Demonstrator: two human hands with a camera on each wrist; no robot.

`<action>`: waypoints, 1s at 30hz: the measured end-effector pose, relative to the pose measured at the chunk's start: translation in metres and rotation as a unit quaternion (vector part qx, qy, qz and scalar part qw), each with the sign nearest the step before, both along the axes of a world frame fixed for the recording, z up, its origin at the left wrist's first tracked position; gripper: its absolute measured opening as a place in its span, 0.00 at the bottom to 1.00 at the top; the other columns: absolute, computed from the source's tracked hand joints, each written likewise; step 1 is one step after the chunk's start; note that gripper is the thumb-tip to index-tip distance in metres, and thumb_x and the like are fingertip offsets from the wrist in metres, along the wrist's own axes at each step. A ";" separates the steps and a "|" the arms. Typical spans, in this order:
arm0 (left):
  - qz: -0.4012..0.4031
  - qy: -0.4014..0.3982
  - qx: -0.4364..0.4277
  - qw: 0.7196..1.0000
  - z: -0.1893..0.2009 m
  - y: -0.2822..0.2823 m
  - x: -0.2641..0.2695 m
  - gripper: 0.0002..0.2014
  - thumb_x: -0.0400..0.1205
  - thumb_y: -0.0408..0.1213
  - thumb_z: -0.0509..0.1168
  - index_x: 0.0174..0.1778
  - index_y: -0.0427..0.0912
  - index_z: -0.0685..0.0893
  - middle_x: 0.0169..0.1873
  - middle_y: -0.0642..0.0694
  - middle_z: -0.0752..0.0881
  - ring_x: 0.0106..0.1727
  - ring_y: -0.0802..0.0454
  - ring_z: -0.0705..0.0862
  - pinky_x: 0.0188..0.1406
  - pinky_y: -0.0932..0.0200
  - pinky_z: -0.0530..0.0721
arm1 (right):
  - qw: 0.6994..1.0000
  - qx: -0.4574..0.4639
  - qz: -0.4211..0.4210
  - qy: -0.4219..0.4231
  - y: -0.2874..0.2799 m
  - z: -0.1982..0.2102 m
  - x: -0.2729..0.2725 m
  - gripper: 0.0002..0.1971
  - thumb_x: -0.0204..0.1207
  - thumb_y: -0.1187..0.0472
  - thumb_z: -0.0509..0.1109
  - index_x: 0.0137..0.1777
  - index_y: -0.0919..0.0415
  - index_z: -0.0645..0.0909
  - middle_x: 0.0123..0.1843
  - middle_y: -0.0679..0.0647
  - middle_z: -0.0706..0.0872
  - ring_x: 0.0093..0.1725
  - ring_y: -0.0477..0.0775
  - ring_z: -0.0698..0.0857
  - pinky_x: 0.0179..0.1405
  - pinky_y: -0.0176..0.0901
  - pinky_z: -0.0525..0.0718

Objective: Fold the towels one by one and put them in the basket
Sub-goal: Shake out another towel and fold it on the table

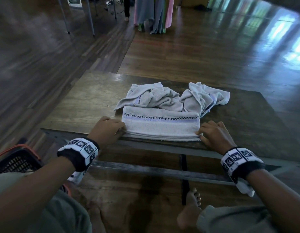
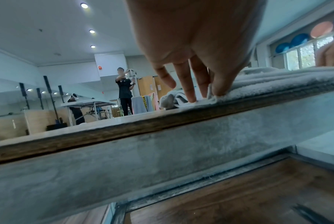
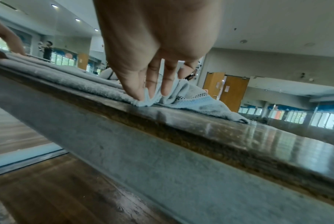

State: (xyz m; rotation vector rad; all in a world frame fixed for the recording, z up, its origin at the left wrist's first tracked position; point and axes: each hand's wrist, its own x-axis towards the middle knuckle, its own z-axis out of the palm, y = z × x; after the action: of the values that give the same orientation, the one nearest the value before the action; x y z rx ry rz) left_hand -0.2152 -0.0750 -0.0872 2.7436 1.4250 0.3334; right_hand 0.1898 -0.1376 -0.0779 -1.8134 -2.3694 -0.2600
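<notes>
A pale grey towel with a checked blue stripe lies folded in several layers at the near edge of the wooden table. My left hand pinches its near left corner, and in the left wrist view thumb and fingers close on the cloth. My right hand pinches the near right corner, with towel bunched between its fingertips. Two more towels lie crumpled just behind the folded one. The dark basket with an orange rim stands on the floor at my lower left.
The table's metal frame runs below the near edge, and my bare foot rests on the floor under it. Coloured towels hang on a rack far behind. Another table's legs stand at the far left. A person stands across the room.
</notes>
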 end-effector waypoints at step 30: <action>-0.136 0.079 0.072 0.985 0.003 -0.002 -0.022 0.06 0.69 0.43 0.66 0.40 0.50 0.82 0.39 0.53 0.87 0.40 0.52 0.88 0.50 0.58 0.66 | 0.991 -0.030 0.133 -0.015 -0.027 0.000 -0.006 0.17 0.56 0.60 0.85 0.43 0.54 0.83 0.42 0.48 0.85 0.43 0.52 0.85 0.40 0.43 0.81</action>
State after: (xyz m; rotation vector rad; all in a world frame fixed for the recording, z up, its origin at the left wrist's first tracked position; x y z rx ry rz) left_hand -0.2373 -0.0771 -0.0844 3.0937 1.0675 0.2206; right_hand 0.1837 -0.1649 -0.0782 -1.5010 -2.6293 -0.1855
